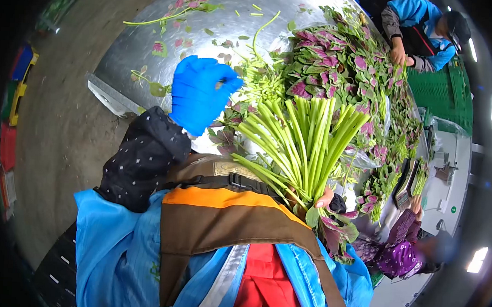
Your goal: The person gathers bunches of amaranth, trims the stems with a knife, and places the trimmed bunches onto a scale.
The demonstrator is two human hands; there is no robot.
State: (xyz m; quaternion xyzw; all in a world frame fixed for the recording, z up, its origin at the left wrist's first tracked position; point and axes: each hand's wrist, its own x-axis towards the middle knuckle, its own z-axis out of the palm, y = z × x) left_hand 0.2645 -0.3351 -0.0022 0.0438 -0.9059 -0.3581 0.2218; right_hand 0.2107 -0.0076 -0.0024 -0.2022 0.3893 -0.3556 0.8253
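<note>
My left hand [202,91], in a blue glove, is raised over the left part of the metal table [135,52]. Its fingers are curled in towards the thumb, leaving a small gap; what they hold, if anything, is hidden. Low at the centre, my right hand [325,197], bare and mostly covered, is closed round a bunch of green stems [312,151]. The cut ends fan out upward, and the red-green leaves [336,231] hang below the hand, against my apron.
A large heap of red-green leafy vegetables [329,61] lies on the table, beside short cut stem pieces [263,80]. A co-worker in blue [414,18] is at the top right, another in purple [398,259] at the lower right. A green crate [443,93] stands beyond.
</note>
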